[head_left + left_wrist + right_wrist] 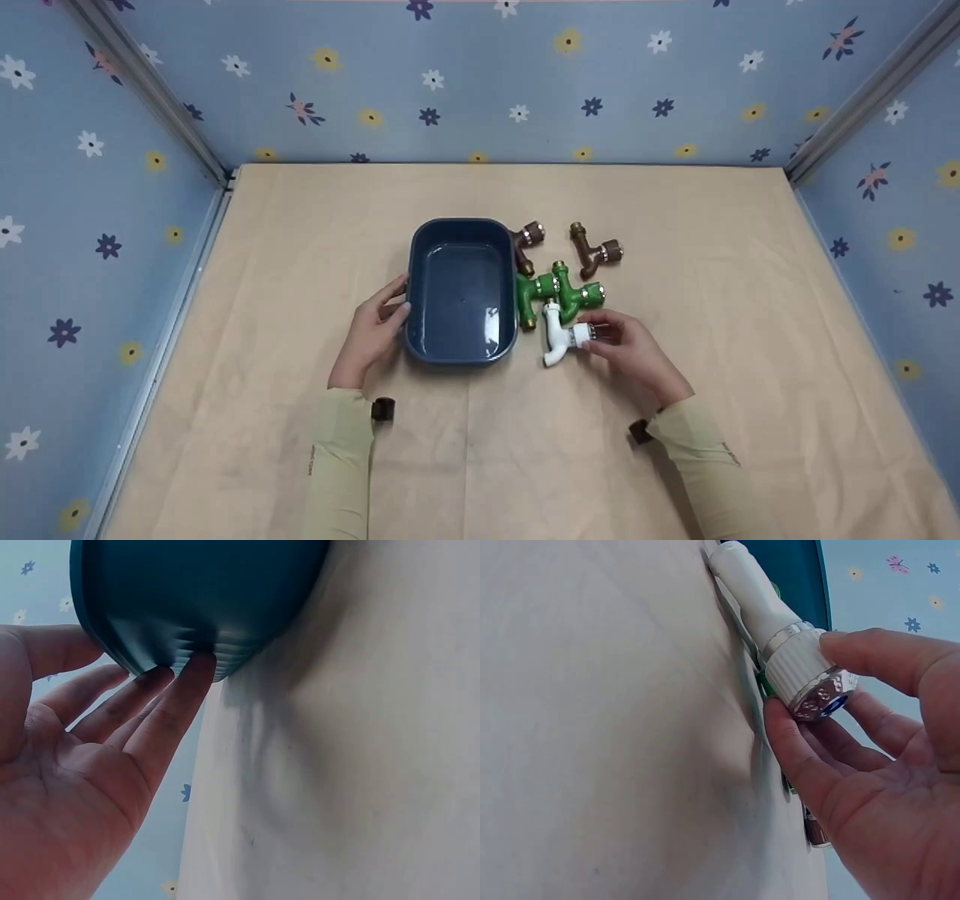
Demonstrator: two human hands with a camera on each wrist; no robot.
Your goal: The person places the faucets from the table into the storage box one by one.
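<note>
A white, silver-capped faucet (556,337) is right of an upright, rectangular blue basin (454,296)

A tub (463,307) stands near the middle of the desk (697,360), with five taps to its right. At the back, one rear tap (534,234) is just beside the tub and the other rear tap (585,251) lies farther right. Before them is a middle pair: the left middle tap (532,287) by the tub's side, the right middle tap (576,296) next to it. The front tap (556,336) is nearest the person, its handle end between the right hand's fingers (799,754). The left hand (369,330) touches the tub's left side.
</note>
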